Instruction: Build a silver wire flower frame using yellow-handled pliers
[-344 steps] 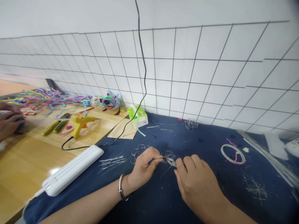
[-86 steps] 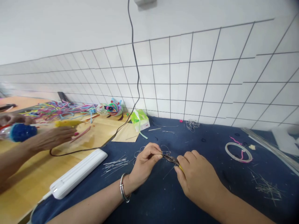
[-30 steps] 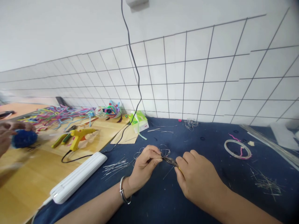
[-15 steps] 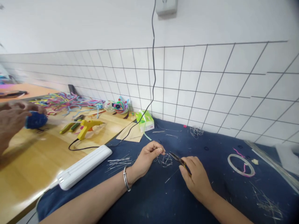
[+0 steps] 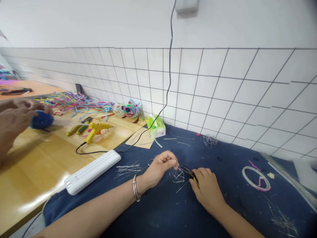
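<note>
My left hand (image 5: 160, 167), with a silver bangle on the wrist, pinches thin silver wire between thumb and forefinger. From those fingers a loose, curled wire shape (image 5: 178, 176) hangs over the dark blue cloth (image 5: 158, 211). My right hand (image 5: 206, 186) is wrapped around pliers (image 5: 195, 178) with yellow-and-black handles. The plier tips are at the wire, close beside my left fingertips; whether the jaws grip it is too small to tell. Cut wire pieces (image 5: 128, 169) lie left of my left hand.
A white power strip (image 5: 94, 172), yellow glue gun (image 5: 92, 132) and green-white box (image 5: 158, 128) stand left and behind. White ring (image 5: 244, 172) and wire scraps (image 5: 284, 221) lie right. At far left another person's hands hold a blue object (image 5: 42, 120).
The plier tips have come closer to my left fingertips and the wire. The view has shifted slightly, so the surroundings sit a little farther right.
</note>
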Demonstrator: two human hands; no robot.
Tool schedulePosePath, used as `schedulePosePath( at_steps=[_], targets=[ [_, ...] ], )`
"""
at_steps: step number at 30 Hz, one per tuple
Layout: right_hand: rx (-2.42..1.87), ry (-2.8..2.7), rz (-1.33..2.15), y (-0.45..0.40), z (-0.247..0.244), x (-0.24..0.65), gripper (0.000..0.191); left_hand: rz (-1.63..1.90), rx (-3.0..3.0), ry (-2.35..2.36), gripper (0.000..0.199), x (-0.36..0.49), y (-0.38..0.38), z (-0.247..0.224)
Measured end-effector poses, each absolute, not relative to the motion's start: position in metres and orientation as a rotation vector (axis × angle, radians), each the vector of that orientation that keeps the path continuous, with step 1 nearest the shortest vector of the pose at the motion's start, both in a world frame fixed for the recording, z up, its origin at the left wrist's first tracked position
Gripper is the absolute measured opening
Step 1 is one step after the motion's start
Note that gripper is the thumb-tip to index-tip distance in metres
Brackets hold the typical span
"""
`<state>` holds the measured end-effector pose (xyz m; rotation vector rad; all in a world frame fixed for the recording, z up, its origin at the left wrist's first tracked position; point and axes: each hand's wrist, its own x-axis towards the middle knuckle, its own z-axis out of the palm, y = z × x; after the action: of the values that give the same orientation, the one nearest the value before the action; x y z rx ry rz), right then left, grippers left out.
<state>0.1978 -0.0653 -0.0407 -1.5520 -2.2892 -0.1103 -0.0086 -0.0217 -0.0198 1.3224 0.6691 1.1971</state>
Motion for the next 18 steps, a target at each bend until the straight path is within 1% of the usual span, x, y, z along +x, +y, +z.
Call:
schedulePosePath(
  at_steps=[9,12,16,18],
  targets=[
    [-1.53,-2.303,-0.168,-0.066,-0.038,0.195,0.033,1.179,1.355,0.692,0.018,-0.008,-0.025,-0.018],
    [-1.431,-2.248,-0.159,-0.068,-0.029,0.192,0.028,1.153,1.377,0.692,0.018,-0.006,-0.029,-0.018],
    [-1.231,-2.193,-0.001,-0.079,-0.021,0.184,0.024,1.08,1.37,0.695,0.015,0.0,-0.036,-0.021],
    [-1.192,-2.181,0.071,-0.084,-0.021,0.18,0.018,1.042,1.346,0.677,0.014,0.003,-0.041,-0.023]
  ],
)
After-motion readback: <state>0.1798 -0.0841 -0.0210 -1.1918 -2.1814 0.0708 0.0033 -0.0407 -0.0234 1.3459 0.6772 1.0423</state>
